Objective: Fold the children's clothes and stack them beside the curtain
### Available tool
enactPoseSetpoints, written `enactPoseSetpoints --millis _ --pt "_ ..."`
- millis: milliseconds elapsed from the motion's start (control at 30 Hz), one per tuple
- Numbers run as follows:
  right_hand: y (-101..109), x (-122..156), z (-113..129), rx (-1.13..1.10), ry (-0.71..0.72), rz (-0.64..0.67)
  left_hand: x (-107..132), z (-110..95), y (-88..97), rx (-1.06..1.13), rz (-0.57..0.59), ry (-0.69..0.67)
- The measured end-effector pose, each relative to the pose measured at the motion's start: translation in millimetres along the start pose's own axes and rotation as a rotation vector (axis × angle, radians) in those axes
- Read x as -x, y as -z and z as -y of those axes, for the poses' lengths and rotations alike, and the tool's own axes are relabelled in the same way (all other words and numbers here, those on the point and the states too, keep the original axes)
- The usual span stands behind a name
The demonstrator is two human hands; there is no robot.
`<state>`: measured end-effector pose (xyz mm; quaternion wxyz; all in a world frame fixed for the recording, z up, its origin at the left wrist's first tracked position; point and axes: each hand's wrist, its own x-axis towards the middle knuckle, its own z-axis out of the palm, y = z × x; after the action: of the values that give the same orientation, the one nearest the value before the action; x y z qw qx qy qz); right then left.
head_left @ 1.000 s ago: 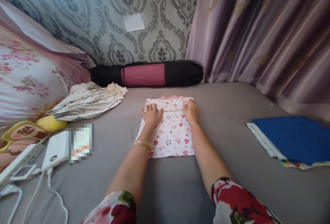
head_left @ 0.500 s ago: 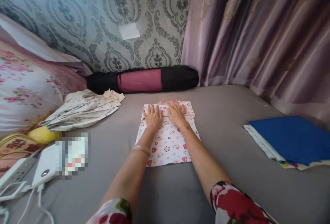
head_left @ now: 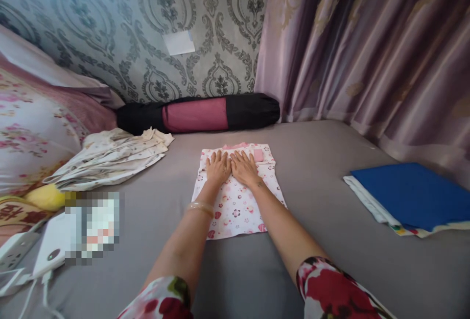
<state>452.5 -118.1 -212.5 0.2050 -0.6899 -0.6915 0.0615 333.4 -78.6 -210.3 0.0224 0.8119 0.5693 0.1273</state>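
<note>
A white garment with pink and red flower and heart prints (head_left: 237, 206) lies folded into a rough rectangle on the grey bed sheet. Pink trim shows along its far edge, and a pink cuff (head_left: 259, 155) lies flat near its far right corner. My left hand (head_left: 219, 167) rests flat on the upper part of the garment, fingers stretched away from me. Close beside it, my right hand (head_left: 244, 166) also presses flat on the cloth, its fingers a little spread. Neither hand grips anything; both palms hide part of the folded layer.
Folded cloths with a blue one on top (head_left: 411, 194) lie at the right. A crumpled cream garment (head_left: 113, 157) is at the left, above a white power bank (head_left: 58, 240) and a power strip (head_left: 16, 250). A black and pink roll bag (head_left: 194, 114) lies along the wall.
My right hand has slid left across the cloth to sit beside my left hand, uncovering the pink cuff. The view has shifted slightly to the right.
</note>
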Motion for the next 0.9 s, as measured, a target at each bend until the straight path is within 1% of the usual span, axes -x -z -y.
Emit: enactPoseSetpoints --millis 167,300,433,567,700,900 --pt "-2.4 0.0 -3.8 -0.017 -0.063 -0.085 -1.9 0.0 -1.8 -0.013 -0.029 0.099" --pt "-1.8 -1.1 -8.1 -0.011 -0.131 -0.124 -3.3 1.5 -1.6 -0.039 -0.048 0.143" --pt "-2.2 -2.3 -7.8 0.045 -0.175 -0.125 -7.2 8.9 5.7 -0.039 -0.035 0.129" --pt "-3.7 -3.2 -9.4 0.104 -0.212 -0.170 -12.3 19.2 10.5 -0.077 -0.024 0.091" --pt "-3.5 -3.3 -14.1 0.137 -0.249 -0.208 -13.2 24.2 6.6 -0.110 -0.017 0.068" --pt "-2.0 -2.1 -13.0 0.142 -0.287 -0.196 -12.5 25.4 0.9 -0.069 0.036 0.118"
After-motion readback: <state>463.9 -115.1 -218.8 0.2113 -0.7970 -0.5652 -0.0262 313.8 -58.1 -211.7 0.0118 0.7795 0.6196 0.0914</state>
